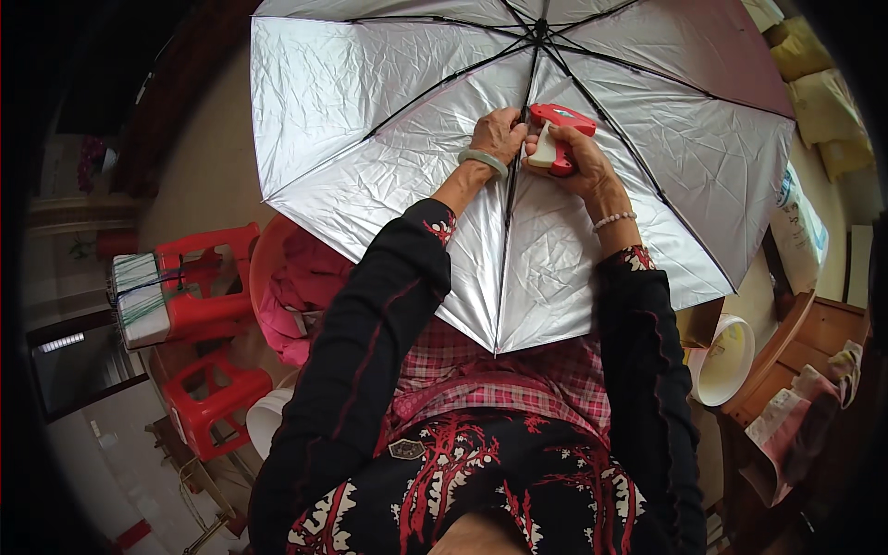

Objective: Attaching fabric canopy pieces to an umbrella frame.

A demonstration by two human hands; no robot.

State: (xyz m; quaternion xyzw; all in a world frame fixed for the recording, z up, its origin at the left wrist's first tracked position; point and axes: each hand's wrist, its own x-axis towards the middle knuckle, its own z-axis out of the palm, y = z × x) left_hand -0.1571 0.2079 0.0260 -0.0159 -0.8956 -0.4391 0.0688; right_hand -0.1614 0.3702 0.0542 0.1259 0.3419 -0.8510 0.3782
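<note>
An opened umbrella [342, 102] lies with its silver inner side toward me, spread over my lap. Its black ribs fan out from a dark hub [540, 31] at the top. My left hand [498, 137] is closed at one black rib [510, 208], fingers pinched on it near the middle of the canopy. Just to the right, my right hand [594, 168] grips a palm-sized red and cream hand tool [564, 116] beside the same rib. What kind of tool it is, I cannot make out. The fingertips of both hands nearly meet.
Red plastic stools [208, 393] stand at the left, one carrying a bundle with green strands [139, 301]. A basin [266, 264] holds pink cloth [301, 287]. On the right are a white bucket [726, 361], a wooden box [805, 347] and yellow bags [828, 106].
</note>
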